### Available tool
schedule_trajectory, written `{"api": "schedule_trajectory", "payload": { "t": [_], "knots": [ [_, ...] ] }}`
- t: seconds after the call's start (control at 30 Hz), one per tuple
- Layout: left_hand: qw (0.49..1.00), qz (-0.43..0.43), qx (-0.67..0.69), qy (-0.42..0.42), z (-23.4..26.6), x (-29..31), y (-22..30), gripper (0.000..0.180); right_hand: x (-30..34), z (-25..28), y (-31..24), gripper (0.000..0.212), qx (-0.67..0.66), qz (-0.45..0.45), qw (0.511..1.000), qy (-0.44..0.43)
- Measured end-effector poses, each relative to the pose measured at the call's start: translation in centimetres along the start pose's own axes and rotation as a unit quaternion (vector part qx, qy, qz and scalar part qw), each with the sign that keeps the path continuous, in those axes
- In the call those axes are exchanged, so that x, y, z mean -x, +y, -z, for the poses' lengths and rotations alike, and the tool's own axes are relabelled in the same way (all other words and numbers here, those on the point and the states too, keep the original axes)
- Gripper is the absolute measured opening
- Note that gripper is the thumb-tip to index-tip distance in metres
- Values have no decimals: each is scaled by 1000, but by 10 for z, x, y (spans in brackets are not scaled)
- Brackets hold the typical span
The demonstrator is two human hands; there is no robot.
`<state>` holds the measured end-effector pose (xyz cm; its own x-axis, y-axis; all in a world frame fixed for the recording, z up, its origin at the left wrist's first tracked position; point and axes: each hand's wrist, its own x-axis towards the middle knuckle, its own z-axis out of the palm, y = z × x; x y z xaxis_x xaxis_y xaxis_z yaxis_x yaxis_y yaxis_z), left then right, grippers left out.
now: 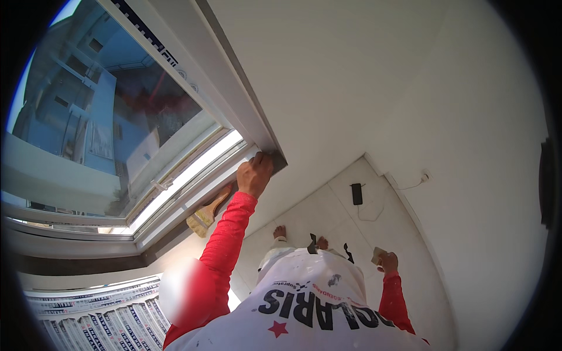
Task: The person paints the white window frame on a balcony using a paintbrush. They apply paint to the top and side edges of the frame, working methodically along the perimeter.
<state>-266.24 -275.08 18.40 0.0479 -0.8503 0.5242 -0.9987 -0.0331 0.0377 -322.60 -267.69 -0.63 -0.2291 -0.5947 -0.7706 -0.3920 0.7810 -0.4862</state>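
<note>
My left hand (256, 174), in a red sleeve, reaches up to the lower corner of the white window frame (249, 151). Its fingers are bent and pressed together against the frame's edge; whatever they may hold there is hidden. Just below that hand, a wide brush (202, 221) with a wooden handle and pale bristles rests by the window ledge, partly behind my forearm. Lower down on the right, my right hand (387, 261) is closed round a small, flat beige block (376, 255), perhaps a sanding pad, away from the wall.
A tilted window sash (193, 120) stands ajar at the left. Film-wrapped profiles or strips (99, 327) are stacked at the lower left. On the tiled floor (336, 199) lies a black device (356, 194) with a cable, near a wall plug (425, 175). White walls (468, 117) adjoin the floor.
</note>
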Motion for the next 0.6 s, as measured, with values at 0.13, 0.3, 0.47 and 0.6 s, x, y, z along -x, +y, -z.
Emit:
{"api": "schedule_trajectory", "payload": {
  "t": [0.13,0.3,0.47,0.6],
  "knots": [
    [1000,16,-20,14,-11,1,0,10,4,-19,-18,35,-7,29,1000,9],
    [997,-75,27,8,-12,1,-3,8,7,-47,-22,35,-28,36,999,-13],
    [1000,-12,20,-5,-7,4,-2,8,10,-54,-12,35,-14,22,1000,-16],
    [1000,19,7,-7,-15,-5,-2,9,21,-54,-16,36,-6,19,1000,-2]
  ]
}}
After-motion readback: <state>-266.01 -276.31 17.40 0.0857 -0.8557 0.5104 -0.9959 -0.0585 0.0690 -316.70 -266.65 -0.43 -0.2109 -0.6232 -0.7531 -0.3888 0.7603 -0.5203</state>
